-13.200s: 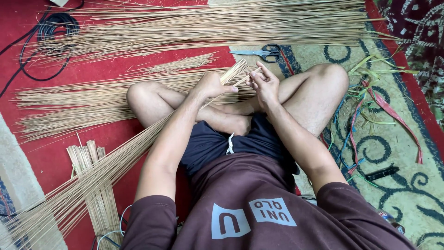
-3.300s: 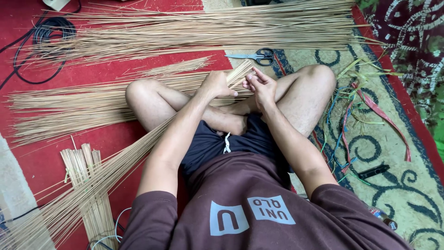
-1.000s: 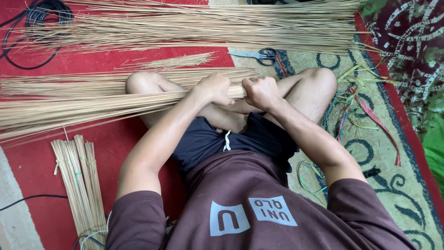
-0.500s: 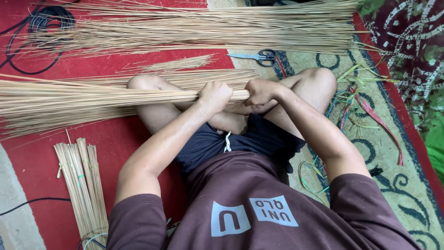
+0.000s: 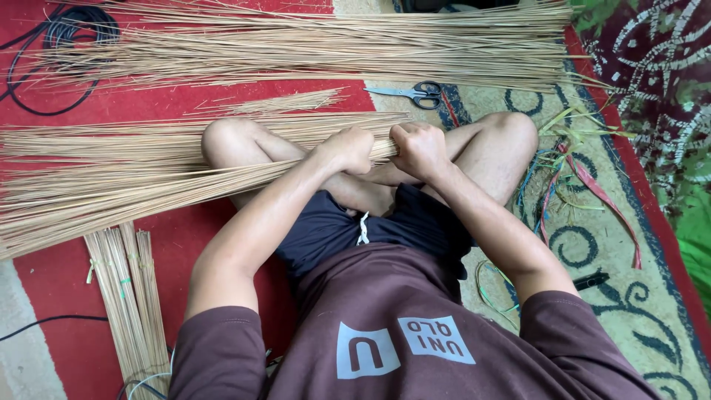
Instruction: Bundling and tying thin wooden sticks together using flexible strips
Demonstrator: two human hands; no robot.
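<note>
Two hands close around one long bundle of thin palm-leaf ribs (image 5: 148, 185), which lies level across the person's lap and fans out far to the left over the red mat (image 5: 59, 289). A second ago the bundle sloped down toward the near left; it has since swung up until it runs nearly straight left to right, so the sticks now lie gathered and aligned at the gripped end. At the far left a black cable (image 5: 67, 44) coils on the mat, and near left a small tied bundle of short sticks (image 5: 126, 296) lies flat. Across the far side a large loose pile of ribs (image 5: 311, 44) spreads, with a smaller loose layer (image 5: 289, 104) just nearer. The left hand (image 5: 345, 148) has its grip shut tight around the bundle just left of its end; the right hand (image 5: 419, 147), touching the left, has its grip shut over the cut end itself. Just beyond the hands lie scissors (image 5: 412, 92). To the right, on the patterned carpet (image 5: 615, 296), lie coloured plastic strips (image 5: 585, 185), well apart from the hands.
</note>
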